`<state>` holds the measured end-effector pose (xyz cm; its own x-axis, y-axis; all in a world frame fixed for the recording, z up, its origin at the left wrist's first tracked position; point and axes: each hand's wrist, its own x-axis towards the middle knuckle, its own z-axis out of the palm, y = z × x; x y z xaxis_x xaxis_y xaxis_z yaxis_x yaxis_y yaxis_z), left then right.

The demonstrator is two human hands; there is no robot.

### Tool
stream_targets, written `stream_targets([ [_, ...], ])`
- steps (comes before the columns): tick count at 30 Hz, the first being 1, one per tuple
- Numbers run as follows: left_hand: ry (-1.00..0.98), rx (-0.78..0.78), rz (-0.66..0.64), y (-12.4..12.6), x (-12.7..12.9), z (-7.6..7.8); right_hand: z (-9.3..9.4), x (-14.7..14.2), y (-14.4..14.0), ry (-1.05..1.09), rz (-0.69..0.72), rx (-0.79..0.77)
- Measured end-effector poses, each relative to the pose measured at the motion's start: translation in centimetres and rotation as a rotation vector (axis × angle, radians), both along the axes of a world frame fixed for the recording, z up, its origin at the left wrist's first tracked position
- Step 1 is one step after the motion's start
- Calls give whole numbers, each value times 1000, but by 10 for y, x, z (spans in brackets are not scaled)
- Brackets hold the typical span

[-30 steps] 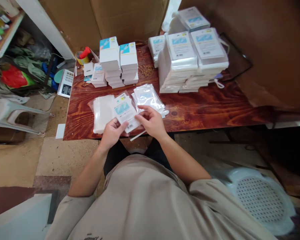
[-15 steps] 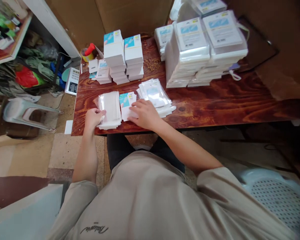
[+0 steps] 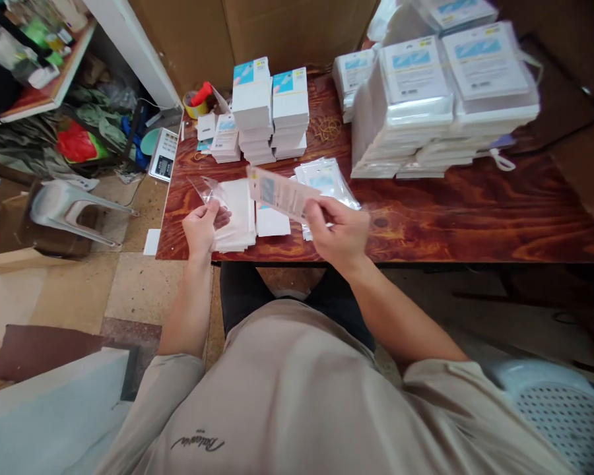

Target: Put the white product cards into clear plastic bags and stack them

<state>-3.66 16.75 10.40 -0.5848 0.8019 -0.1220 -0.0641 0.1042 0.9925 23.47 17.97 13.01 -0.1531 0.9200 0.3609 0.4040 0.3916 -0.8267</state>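
Observation:
My left hand (image 3: 201, 226) pinches a clear plastic sleeve (image 3: 208, 189), lifted off the stack of empty sleeves (image 3: 237, 218) at the table's near edge. My right hand (image 3: 337, 231) holds a white printed card (image 3: 280, 192) tilted above the table, just right of the sleeve. Below the card lies a short pile of white cards (image 3: 272, 223). A loose heap of filled sleeves (image 3: 329, 182) lies behind my right hand.
On the wooden table (image 3: 475, 211) stand two tall stacks of white cards (image 3: 271, 109), a smaller stack (image 3: 225, 140) and large bundles of bagged packs (image 3: 445, 99). Tape rolls (image 3: 197, 104) sit at the far left corner. A scale (image 3: 162, 154) and plastic stool (image 3: 64, 204) stand left.
My left hand lifted a clear sleeve off the stack. My right hand picked a card from the pile and raised it beside the sleeve. The view shifted left.

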Motion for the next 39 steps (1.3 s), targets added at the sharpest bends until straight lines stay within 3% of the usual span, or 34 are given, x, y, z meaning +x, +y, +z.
stream_targets([
  [2,-40,23,24,1,11,-3,-4,7,-14,305,7,-274],
  [5,-79,39,16,-1,27,-3,-18,9,-27,443,180,-593],
  [7,-116,49,-2,-4,37,-1,-28,5,-29,481,148,-635],
  [10,-203,73,-11,-12,52,3,-37,-3,-29,601,-12,-605],
  [15,-269,79,-47,-24,67,4,-36,-14,-33,655,-71,-476],
  [17,-278,75,-64,-28,67,4,-35,-12,-33,682,-7,-505],
  [22,-375,120,-61,-34,66,10,-46,2,-31,616,438,-749],
  [24,-375,128,-86,-39,72,12,-51,1,-32,600,419,-713],
  [31,-304,50,-299,-64,99,9,-56,-21,-36,467,-14,-270],
  [35,-65,-100,-473,-60,82,13,-45,-13,-19,377,171,-267],
  [37,191,-130,-407,-49,63,14,-42,-2,2,313,101,-259],
  [39,593,-113,-132,-34,37,10,-46,12,29,139,-123,-193],
])
